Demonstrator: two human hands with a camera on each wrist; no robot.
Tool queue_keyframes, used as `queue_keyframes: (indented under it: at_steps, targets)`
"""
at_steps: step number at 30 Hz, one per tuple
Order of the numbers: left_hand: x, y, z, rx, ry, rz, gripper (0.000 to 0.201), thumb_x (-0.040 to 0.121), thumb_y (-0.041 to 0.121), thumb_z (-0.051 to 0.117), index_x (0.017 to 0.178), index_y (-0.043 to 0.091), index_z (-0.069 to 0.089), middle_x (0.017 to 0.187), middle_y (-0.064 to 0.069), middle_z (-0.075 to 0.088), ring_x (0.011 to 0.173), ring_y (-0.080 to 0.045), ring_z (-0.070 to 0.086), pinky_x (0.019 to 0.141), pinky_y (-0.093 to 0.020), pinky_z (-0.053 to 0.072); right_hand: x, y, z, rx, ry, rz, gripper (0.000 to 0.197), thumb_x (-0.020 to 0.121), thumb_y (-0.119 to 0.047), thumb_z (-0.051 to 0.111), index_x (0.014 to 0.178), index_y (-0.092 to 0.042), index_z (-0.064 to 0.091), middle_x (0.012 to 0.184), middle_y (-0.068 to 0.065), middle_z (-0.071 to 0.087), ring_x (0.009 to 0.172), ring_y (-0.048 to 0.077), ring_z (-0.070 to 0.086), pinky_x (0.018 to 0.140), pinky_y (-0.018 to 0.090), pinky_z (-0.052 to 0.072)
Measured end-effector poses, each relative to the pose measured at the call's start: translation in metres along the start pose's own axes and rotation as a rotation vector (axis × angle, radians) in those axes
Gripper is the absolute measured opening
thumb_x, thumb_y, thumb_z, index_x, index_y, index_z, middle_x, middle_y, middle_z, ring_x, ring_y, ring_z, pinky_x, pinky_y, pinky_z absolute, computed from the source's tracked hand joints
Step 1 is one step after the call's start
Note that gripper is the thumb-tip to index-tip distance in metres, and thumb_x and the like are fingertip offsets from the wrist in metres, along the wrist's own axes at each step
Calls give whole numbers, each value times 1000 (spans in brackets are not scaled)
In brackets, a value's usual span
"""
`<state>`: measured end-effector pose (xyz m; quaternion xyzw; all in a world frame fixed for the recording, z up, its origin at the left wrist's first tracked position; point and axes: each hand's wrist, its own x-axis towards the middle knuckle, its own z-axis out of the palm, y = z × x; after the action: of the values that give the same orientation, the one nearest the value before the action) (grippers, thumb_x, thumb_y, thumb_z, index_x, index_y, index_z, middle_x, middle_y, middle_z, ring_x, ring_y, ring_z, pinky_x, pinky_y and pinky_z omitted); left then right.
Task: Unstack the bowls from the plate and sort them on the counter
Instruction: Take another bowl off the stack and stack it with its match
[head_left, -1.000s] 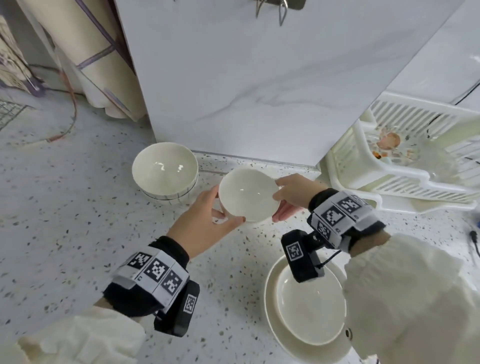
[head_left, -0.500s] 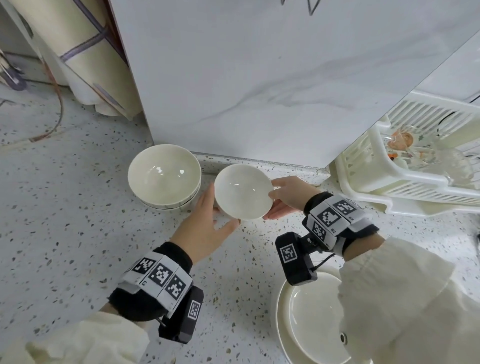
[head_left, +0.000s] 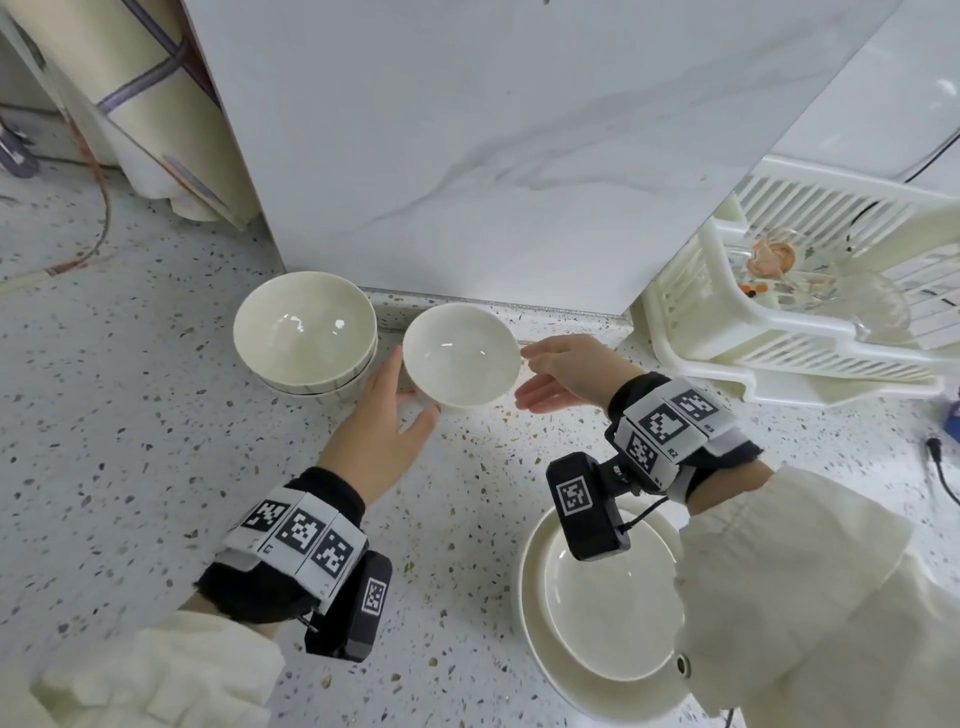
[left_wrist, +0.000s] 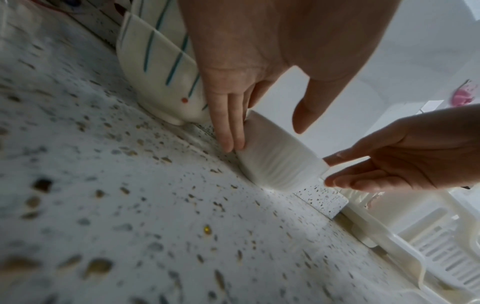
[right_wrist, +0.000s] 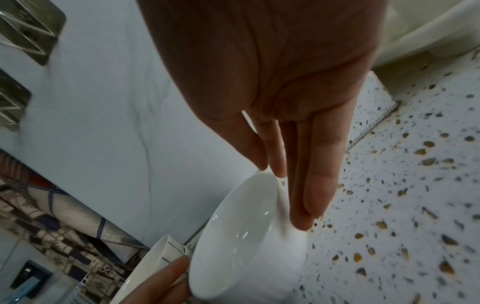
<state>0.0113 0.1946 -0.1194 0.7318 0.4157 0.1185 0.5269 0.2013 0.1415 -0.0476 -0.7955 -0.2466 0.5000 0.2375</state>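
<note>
The small white bowl (head_left: 461, 354) is sitting on the speckled bench (head_left: 130, 415), close to the wall panel (head_left: 493, 156) and just beside the striped bowl stack (head_left: 305, 335); the left wrist view shows its foot on the surface. The left hand (head_left: 382, 436) is lying against the bowl's left wall with straight fingers (left_wrist: 228, 127) and the thumb standing off, so it is touching, not grasping. The right hand (head_left: 563, 371) is flat and released, its fingertips (right_wrist: 303, 205) resting at or just off the right wall; contact cannot be confirmed. Near the person, a shallow bowl (head_left: 613, 603) is waiting on the plate (head_left: 540, 644), so the unstacking is judged incomplete. Risks from this position: a sideways nudge from either withdrawing hand is likely to slide the light bowl into the striped stack and chip a rim, because the gap between them is narrow. The bulky wrist camera (head_left: 587, 506) is hanging directly over the plate, and a low return of the right arm could strike the dishes there. The dish rack (head_left: 779, 322) to the right is limiting clearance for a wide withdrawal.
</note>
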Motion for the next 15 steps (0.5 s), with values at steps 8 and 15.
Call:
queue_keyframes:
  at_steps: [8, 15]
  targets:
    - [-49, 22, 20, 109, 199, 53, 49, 89, 22, 49, 135, 19, 33, 133, -4, 40, 112, -11, 48, 95, -38, 46, -58, 52, -25, -155, 86, -176, 25, 93, -9, 43, 110, -5, 60, 91, 12, 66, 77, 22, 63, 77, 31, 55]
    - [-98, 39, 65, 124, 111, 85, 34, 91, 21, 46, 125, 20, 48, 124, 6, 49, 107, -3, 46, 92, -26, 40, -107, 118, -25, -434, 278, -248, 22, 89, -19, 47, 99, -12, 65, 98, 6, 65, 88, 19, 59, 76, 26, 43]
